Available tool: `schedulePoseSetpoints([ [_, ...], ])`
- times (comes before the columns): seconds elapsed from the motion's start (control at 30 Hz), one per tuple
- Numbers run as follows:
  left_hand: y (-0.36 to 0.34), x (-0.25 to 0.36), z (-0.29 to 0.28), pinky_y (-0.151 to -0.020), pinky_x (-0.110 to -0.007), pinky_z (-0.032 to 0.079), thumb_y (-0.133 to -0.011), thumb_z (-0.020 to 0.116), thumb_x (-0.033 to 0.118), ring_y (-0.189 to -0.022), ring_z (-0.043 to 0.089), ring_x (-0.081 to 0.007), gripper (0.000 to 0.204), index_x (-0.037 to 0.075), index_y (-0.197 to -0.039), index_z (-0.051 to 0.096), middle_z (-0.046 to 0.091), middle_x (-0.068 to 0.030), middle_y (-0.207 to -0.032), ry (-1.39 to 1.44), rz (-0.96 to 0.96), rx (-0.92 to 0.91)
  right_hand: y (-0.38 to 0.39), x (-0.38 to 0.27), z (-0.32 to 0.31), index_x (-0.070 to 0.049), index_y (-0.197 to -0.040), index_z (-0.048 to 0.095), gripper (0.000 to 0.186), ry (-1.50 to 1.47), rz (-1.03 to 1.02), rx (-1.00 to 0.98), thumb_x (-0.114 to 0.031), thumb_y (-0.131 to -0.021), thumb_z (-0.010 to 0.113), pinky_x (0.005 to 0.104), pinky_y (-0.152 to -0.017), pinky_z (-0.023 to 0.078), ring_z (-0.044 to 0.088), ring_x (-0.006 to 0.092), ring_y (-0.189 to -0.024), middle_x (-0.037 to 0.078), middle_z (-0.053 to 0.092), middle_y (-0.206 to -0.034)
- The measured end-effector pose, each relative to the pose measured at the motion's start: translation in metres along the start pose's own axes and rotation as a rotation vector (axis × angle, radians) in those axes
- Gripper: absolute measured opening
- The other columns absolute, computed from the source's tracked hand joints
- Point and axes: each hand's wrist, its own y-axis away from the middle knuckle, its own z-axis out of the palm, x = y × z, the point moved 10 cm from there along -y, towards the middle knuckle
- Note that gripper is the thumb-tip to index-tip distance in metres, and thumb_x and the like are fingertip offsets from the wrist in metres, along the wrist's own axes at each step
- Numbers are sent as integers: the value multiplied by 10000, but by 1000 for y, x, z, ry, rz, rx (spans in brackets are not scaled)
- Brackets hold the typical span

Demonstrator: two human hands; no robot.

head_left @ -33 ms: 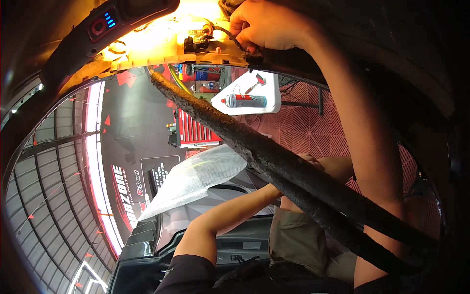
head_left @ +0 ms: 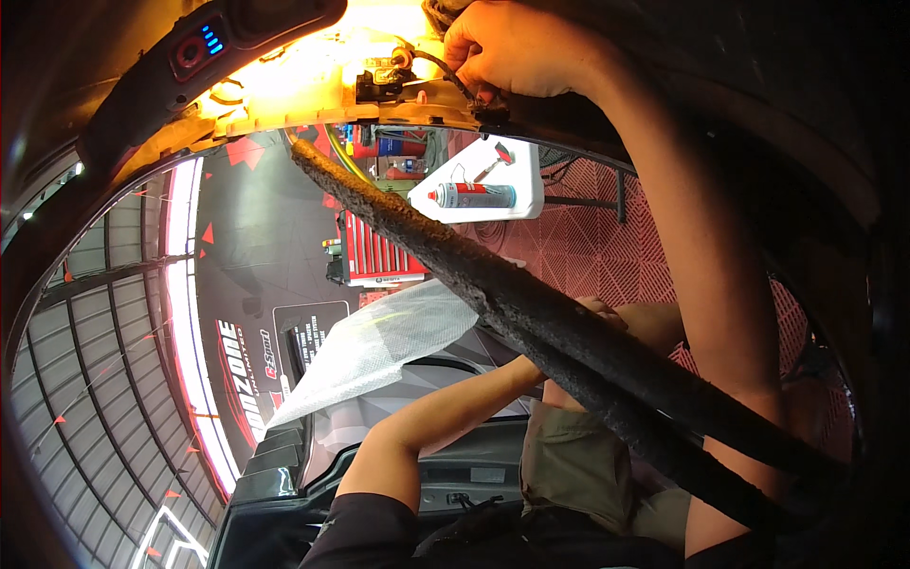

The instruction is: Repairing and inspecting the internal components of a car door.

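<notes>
The right hand [head_left: 517,47] pinches a black cable [head_left: 444,68] at the lit fitting [head_left: 379,81] overhead; steady, gentle pulling seems wise. Left hand is hidden behind the corroded bar [head_left: 531,303].

At twelve o'clock the right hand [head_left: 517,47] is closed in a grip on a black cable [head_left: 444,68] beside a small black connector [head_left: 379,81] set in a brightly lit panel [head_left: 284,85]. A rough black strip [head_left: 531,313] runs from there toward four o'clock. At six o'clock the left forearm [head_left: 445,417] bends upward; its hand is hidden behind the strip. A white tray [head_left: 479,194] holding a spray can [head_left: 469,196] shows at one o'clock.
</notes>
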Motion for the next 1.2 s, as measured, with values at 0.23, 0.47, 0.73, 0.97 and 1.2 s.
schedulePoseSetpoints([
  [0.23,-1,4,2,-759,-380,531,-774,740,170,-845,652,-319,250,-4,-952,710,661,-155,-893,-112,134,6,-9,10,4,-25,-871,771,163,-90,-48,145,-109,-804,649,412,-657,529,693,290,-698,183,728,-816],
  [0.47,-3,15,7,-768,-377,532,-775,739,170,-853,651,-317,245,4,-954,715,662,-154,-893,-117,159,-6,-39,46,33,-10,-882,724,266,-541,5,285,-273,-901,690,341,-577,495,657,177,-635,119,711,-706],
  [0.73,2,16,-2,-761,-377,526,-776,743,174,-850,644,-317,247,3,-952,715,661,-155,-900,-119,172,41,-34,34,34,-32,-805,773,159,-471,133,218,-187,-829,747,333,-570,478,648,152,-627,90,727,-729],
  [0.97,-2,20,1,-749,-375,530,-777,741,170,-840,643,-316,244,7,-955,714,660,-152,-901,-114,210,32,-36,45,47,-38,-878,764,125,-805,152,129,-143,-846,703,321,-510,448,626,138,-592,87,709,-716],
  [1.2,8,6,-8,-751,-374,530,-781,740,170,-841,647,-306,242,10,-962,715,665,-138,-904,-39,241,55,-11,3,29,-15,-898,728,119,-608,95,-37,-69,-843,637,333,-526,466,641,188,-604,110,701,-722],
])
